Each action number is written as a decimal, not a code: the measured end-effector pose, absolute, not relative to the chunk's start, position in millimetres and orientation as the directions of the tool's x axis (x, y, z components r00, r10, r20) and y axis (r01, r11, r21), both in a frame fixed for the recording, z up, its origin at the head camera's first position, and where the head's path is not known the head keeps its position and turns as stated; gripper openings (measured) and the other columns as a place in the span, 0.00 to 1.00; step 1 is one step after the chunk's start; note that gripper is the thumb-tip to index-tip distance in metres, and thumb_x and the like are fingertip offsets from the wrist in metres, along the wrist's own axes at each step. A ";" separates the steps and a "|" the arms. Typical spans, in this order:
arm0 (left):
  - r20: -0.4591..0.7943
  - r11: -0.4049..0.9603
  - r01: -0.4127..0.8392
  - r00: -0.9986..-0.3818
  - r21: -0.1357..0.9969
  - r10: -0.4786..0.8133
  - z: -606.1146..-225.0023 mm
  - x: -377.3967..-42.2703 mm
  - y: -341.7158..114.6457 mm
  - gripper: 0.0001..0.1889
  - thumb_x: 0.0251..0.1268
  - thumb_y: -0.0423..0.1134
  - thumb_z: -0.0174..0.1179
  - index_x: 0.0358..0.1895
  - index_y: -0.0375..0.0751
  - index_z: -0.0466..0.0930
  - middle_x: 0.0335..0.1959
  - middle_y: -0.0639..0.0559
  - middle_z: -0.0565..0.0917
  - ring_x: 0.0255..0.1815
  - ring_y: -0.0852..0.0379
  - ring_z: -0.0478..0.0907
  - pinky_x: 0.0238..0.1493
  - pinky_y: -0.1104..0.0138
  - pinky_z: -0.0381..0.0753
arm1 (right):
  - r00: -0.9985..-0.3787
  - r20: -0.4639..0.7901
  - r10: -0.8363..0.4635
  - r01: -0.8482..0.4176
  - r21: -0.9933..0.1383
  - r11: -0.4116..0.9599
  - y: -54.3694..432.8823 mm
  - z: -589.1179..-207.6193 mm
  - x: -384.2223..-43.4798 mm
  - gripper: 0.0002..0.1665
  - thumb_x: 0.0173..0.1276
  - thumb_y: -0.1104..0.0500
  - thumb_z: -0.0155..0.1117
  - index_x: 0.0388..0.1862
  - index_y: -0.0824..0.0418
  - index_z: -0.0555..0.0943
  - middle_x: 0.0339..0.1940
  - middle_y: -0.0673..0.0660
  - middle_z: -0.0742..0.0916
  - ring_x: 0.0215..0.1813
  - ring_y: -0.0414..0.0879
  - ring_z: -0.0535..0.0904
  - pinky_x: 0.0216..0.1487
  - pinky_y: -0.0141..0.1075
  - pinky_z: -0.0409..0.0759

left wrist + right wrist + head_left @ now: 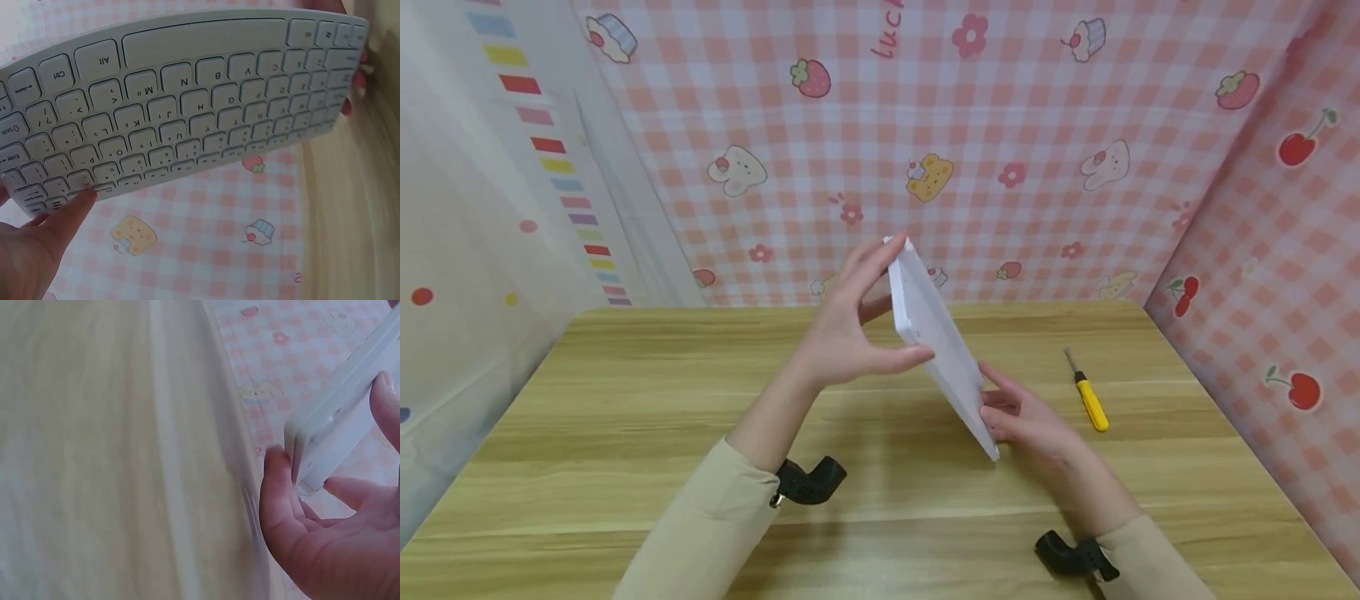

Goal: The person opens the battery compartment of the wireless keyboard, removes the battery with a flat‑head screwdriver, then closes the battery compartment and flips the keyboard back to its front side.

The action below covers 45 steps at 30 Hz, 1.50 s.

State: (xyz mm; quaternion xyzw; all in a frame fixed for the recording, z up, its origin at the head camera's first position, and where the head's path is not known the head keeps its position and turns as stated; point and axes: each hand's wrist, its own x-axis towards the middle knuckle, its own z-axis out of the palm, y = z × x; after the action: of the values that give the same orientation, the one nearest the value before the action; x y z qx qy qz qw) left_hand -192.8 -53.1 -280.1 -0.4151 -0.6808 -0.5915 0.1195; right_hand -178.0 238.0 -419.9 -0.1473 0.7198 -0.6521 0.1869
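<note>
A white keyboard [942,346] is held up above the table, tilted, its upper end to the left and its lower end to the right. My left hand [842,329] grips the upper end between thumb and fingers. In the left wrist view the keys of the keyboard [187,94] show upside down, and the left thumb lies over the keys at one corner. My right hand [1030,421] holds the lower end, thumb on one face and fingers around the edge, as the right wrist view shows with the keyboard [344,412] seen nearly edge-on.
A screwdriver [1092,400] with a yellow handle lies on the wooden table [647,417], to the right of the right hand. Behind the table hangs a pink checked cloth [820,142], with more patterned cloth at both sides.
</note>
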 end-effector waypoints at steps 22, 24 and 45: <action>0.580 0.050 0.660 -0.692 0.750 0.430 -341.2 -187.8 -107.7 0.59 0.38 0.22 0.77 0.78 0.36 0.51 0.75 0.41 0.58 0.65 0.46 0.66 0.58 0.62 0.79 | -0.964 -0.054 -0.260 -0.065 -0.901 0.429 259.1 -406.8 -173.5 0.47 0.68 0.57 0.69 0.79 0.62 0.57 0.63 0.72 0.72 0.48 0.56 0.74 0.46 0.30 0.76; 0.554 0.077 0.642 -0.711 0.763 0.432 -345.4 -187.3 -113.1 0.59 0.39 0.22 0.77 0.78 0.36 0.50 0.76 0.41 0.56 0.66 0.45 0.65 0.57 0.62 0.79 | -0.966 -0.041 -0.255 -0.079 -0.893 0.443 259.5 -406.1 -173.9 0.47 0.67 0.57 0.70 0.79 0.61 0.57 0.63 0.72 0.73 0.47 0.55 0.74 0.46 0.30 0.76; 0.254 0.308 0.449 -0.823 0.839 0.508 -386.9 -174.5 -155.1 0.62 0.44 0.31 0.79 0.79 0.32 0.41 0.77 0.33 0.48 0.58 0.42 0.69 0.53 0.59 0.80 | -0.962 0.042 -0.269 -0.165 -0.876 0.453 262.4 -396.2 -171.1 0.45 0.64 0.68 0.70 0.77 0.60 0.62 0.59 0.69 0.72 0.43 0.54 0.76 0.41 0.30 0.78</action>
State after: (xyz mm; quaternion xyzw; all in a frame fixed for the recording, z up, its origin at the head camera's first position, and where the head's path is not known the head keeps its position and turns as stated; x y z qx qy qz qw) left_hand -174.5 -155.1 -386.9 -0.2963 -0.8081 -0.5083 -0.0290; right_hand -171.1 262.4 -396.2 -0.1274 0.8507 -0.5073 0.0513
